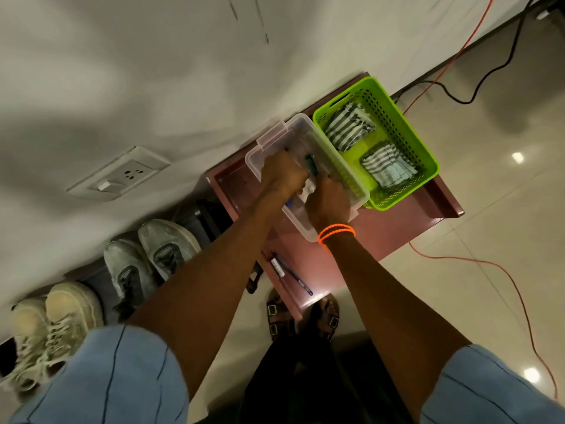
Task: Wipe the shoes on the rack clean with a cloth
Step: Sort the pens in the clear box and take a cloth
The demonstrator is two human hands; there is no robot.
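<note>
— Against the wall, your shoes (143,261) wait on the rack, and the cloths (348,127) lie in the green basket (428,160).

— Why are your left hand (282,175) and right hand (328,200) inside the clear box (275,139)?

— Probably you search for something; their grip I cannot tell.

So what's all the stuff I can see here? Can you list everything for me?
Clear plastic box: one, transparent, on the reddish-brown cabinet top, both hands inside it.
Green perforated plastic basket: one, lime green, beside the clear box.
Striped folded cloths: two, grey and white, in the basket.
Reddish-brown cabinet top: one, against the wall.
Pens: about two, blue and white, on the cabinet's near edge.
Grey sneakers: one pair, dusty, on the rack.
Beige sneakers: one pair, left of the grey pair.
Wall socket: one, white.
Cables: orange and black, on the floor.
Left hand: in the box, what it holds unclear.
Right hand: in the box, orange wristbands.
Sandalled feet: two, on the floor.
</note>
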